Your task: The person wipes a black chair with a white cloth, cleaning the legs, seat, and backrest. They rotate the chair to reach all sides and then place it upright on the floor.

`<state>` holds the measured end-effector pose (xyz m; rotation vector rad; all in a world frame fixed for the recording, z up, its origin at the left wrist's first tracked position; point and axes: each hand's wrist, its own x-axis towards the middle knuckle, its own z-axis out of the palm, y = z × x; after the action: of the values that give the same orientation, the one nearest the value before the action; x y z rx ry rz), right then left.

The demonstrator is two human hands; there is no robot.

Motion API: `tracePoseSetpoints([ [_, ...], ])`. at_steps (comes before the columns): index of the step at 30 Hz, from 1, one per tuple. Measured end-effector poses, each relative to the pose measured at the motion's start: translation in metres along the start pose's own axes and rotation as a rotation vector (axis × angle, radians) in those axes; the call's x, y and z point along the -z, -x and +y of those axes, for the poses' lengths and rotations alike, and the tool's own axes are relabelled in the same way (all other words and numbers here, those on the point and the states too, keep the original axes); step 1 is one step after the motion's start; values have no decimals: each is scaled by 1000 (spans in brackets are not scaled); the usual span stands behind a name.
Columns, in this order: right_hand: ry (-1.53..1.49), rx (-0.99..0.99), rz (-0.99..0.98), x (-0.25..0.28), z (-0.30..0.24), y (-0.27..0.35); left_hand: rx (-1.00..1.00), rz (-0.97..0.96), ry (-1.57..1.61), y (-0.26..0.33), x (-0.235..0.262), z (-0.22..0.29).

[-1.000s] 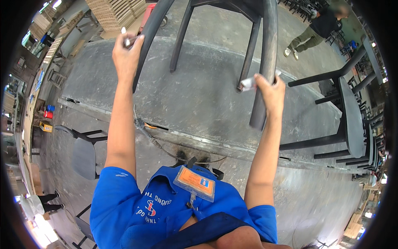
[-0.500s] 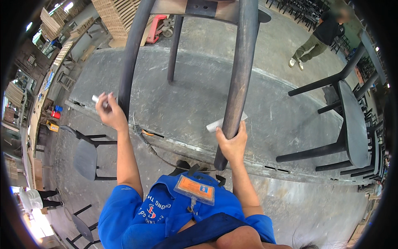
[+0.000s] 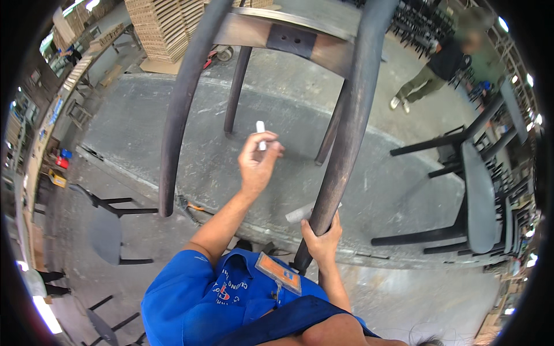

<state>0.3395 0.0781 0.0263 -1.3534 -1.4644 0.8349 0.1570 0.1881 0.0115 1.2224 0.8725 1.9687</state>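
The dark wooden chair (image 3: 332, 53) is on the scuffed grey surface (image 3: 127, 124), its thinner legs (image 3: 235, 95) reaching down to it while its thick posts slant toward a blue shirt (image 3: 184, 300). The right grip (image 3: 324, 239) is wrapped around the chair's right post (image 3: 349, 132) near the lower end, together with a pale grey sheet (image 3: 298, 214) that shows just left of that post. The left grip (image 3: 259, 164) is closed on a short white stick (image 3: 261, 127), pinched so that one end rises above the fingers; it hangs between the chair's two thick posts and seems to touch neither. Across the chair runs a brown rail (image 3: 242, 30) bearing a black patch (image 3: 291, 40) with two small holes. Near the lower end of the chair's left post (image 3: 178, 115) lies a tool with an orange part (image 3: 195, 207), too small to identify. Left of the chair is a grey-seated chair (image 3: 107, 230), and well to its right a black chair (image 3: 479, 199). Beyond it, to the left, rises a stack of wooden slats (image 3: 161, 34), and to the right stands a co-worker (image 3: 427, 81) in a dark top
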Motion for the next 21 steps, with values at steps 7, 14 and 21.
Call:
tracePoseSetpoints([
  [7, -133, -70, 50, -2, 0, -17, 771, -11, 815, -49, -67, 10],
  [14, -171, -101, 46, -5, -8, -16, 842, -319, 884, -102, -119, 39],
  [21, -173, -88, 36, -8, -3, -11, 744, -131, 846, -86, -120, 54],
])
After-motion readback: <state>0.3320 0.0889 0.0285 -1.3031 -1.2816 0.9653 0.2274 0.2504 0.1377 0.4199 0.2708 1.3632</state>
